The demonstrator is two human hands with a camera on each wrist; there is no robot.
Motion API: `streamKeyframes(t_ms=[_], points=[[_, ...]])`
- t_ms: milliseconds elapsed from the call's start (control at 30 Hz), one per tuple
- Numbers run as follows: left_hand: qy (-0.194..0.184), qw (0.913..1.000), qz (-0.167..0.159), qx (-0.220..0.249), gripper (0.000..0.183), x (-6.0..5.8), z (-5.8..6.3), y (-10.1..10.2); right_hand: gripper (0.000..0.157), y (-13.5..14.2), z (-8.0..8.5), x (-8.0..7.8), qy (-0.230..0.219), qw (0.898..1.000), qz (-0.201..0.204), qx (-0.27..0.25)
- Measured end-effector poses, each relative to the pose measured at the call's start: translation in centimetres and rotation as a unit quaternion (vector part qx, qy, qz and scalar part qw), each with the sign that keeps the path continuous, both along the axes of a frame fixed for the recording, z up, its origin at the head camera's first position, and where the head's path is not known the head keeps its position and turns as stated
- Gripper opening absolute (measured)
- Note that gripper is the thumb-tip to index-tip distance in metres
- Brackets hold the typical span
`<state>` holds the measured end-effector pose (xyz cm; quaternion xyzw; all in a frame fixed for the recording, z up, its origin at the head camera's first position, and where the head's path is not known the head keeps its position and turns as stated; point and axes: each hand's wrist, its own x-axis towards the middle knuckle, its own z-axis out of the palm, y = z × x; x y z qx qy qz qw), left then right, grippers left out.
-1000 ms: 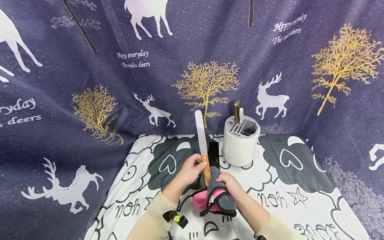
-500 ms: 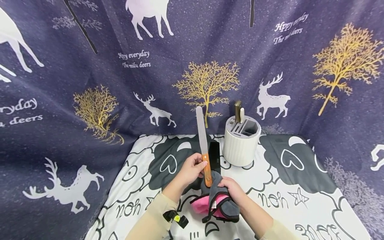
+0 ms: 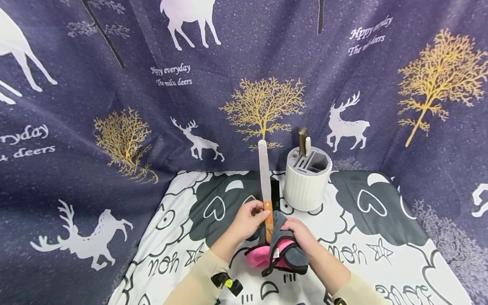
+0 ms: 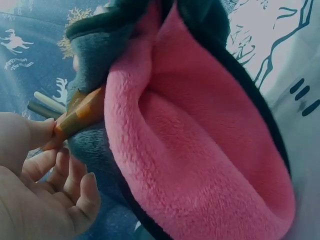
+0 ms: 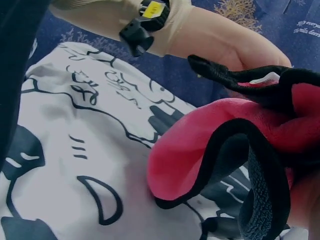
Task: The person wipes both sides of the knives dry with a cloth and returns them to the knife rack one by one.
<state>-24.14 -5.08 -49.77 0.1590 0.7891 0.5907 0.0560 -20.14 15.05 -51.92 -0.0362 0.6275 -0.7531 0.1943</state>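
In the head view, my left hand pinches the orange wooden handle of an icing spatula between thumb and fingers. The long, round-tipped blade points up and away from me. My right hand grips a two-sided cloth, grey and pink with black edging, folded against the lower handle. The left wrist view shows the pink side hanging in a loose fold, and grey fabric on both sides of the handle. In the right wrist view the cloth hides most of the right hand.
Behind the hands stands a white ribbed knife block holding a dark-handled knife and a white-handled one. A flat black object lies just left of it, partly behind the spatula. A patterned curtain rises behind the table.
My left hand and the spatula have shifted a little to the right, and the blade stands more upright. The cloth has moved slightly right with my right hand still gripping it.
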Motion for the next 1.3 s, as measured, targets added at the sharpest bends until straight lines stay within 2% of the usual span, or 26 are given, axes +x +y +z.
streamKeyframes(t_ms=[133,300,500,633,767,1000,1300], points=[[0.014,0.9996,-0.009,-0.023,0.012,0.2,-0.3,0.1,0.027,0.3,0.4,-0.5,-0.003,1.0,-0.016,0.022],[0.027,0.9989,-0.016,-0.034,0.012,0.6,-0.4,0.2,0.039,0.4,0.8,-0.9,-0.006,1.0,-0.013,0.009],[0.059,0.997,-0.016,-0.048,0.015,1.2,-0.5,0.3,0.037,0.4,0.9,-0.8,-0.02,1.0,-0.019,-0.008],[0.065,0.9968,-0.007,-0.045,0.015,1.4,-0.5,0.3,0.033,0.1,0.8,-0.8,-0.016,1.0,-0.018,-0.02],[0.059,0.9977,0.0,-0.035,0.013,1.3,-0.7,0.3,0.031,-0.2,0.8,-0.8,-0.001,1.0,-0.019,-0.013],[0.024,0.999,0.01,-0.036,0.011,0.9,-0.7,0.3,0.026,-0.5,0.8,-0.7,0.014,1.0,-0.016,0.005],[0.041,0.9984,0.028,-0.027,0.013,-0.3,-0.4,0.0,0.021,-1.0,0.4,0.0,0.012,1.0,-0.002,0.007]])
